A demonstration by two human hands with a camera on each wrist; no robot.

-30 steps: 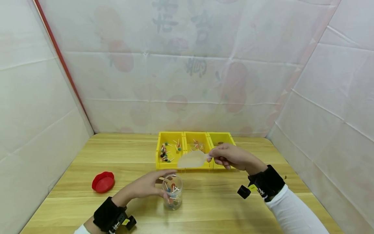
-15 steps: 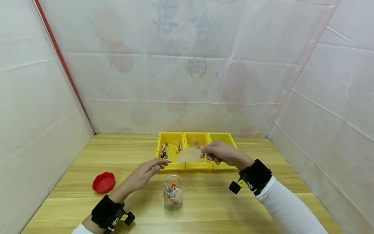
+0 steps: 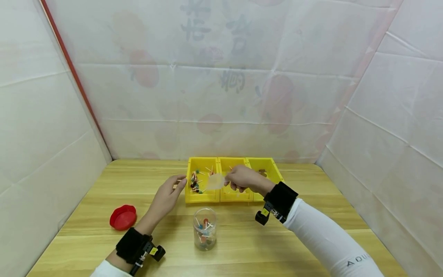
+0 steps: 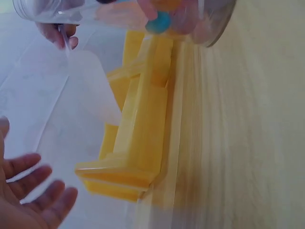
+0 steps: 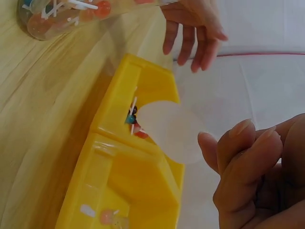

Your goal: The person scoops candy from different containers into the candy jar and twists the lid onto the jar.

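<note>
Currently, right hand (image 3: 243,179) pinches scoop (image 3: 215,181); left hand (image 3: 165,195), fingers loosely spread, holds nothing. Accidental hand contact could topple the uncapped jar (image 3: 197,237), scattering lollipops (image 3: 205,221).

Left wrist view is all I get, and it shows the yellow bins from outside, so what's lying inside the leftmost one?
Observer: Small coloured balls on white sticks lie in the leftmost bin.

Operator: Thanks. Is anything on the table away from the bins and the jar?

Observer: Yes, a shallow red scalloped piece sits on the table, to the left of the clear jar.

Operator: And that hand with the pale scoop, which bin does it overlap from the head camera?

Observer: From there, the right hand overlaps the middle bin.
</note>
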